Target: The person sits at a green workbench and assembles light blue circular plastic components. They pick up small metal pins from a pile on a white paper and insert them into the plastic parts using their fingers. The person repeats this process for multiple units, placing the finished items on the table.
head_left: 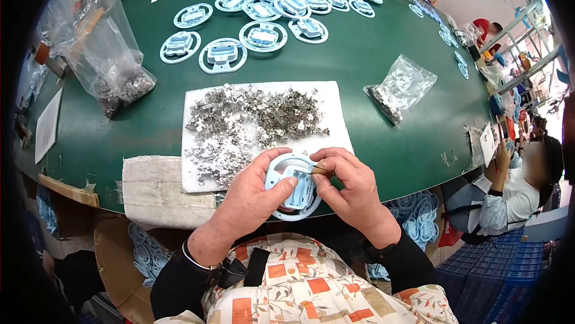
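Hovering at the near edge of the surface (413,153), a blue ring (300,190) is clamped in the left hand (248,197), while a small thin piece (321,172) is pinched over it by the right hand (354,191).

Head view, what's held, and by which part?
The left hand holds a round blue part by its left rim, thumb on its middle; the right hand pinches a small, indistinct item.

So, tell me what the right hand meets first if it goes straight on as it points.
Likely the light-blue ring part, just ahead of the right hand's fingertips; exact depth is unclear.
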Motion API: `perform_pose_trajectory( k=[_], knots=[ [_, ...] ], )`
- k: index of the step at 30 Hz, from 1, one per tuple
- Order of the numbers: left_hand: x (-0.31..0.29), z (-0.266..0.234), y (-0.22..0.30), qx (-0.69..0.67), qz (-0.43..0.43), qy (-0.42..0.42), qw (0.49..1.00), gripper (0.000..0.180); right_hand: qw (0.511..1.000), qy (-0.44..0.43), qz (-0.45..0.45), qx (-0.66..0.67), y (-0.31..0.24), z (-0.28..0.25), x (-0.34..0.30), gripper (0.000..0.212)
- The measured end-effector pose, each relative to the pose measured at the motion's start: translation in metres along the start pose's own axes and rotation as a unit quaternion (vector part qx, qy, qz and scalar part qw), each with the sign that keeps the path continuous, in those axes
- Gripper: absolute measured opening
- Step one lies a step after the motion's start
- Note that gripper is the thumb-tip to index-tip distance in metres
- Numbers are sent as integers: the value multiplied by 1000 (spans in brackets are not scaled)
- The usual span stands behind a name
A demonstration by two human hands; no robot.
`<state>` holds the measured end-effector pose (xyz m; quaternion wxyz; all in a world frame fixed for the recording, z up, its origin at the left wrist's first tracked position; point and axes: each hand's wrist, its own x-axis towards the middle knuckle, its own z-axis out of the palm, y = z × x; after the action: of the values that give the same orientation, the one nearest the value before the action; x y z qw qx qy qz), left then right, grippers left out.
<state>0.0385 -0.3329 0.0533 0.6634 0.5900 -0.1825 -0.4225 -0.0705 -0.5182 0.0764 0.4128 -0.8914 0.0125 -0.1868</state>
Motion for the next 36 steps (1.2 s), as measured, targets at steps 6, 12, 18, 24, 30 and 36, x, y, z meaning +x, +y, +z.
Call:
perform_pose_trajectory(
  k=[6,12,18,24,30,36],
  knots=[
    [2,0,-7,39,2,14,999,47,995,-23,-14,-98,-5,3,3,15],
    [2,1,-6,101,-2,30,994,49,984,-39,-19,-174,-14,-2,10,16],
    [3,1,-10,84,1,24,996,50,993,-28,71,-91,-11,-8,7,13],
    [3,0,-10,85,-3,19,996,49,995,-31,72,-66,-8,-3,5,13],
    [4,-1,-11,79,-4,16,997,49,997,-12,64,-49,-9,-4,4,15],
    [-5,3,13,-90,-20,-41,995,50,969,-19,198,150,3,-5,-2,20]
  ],
)
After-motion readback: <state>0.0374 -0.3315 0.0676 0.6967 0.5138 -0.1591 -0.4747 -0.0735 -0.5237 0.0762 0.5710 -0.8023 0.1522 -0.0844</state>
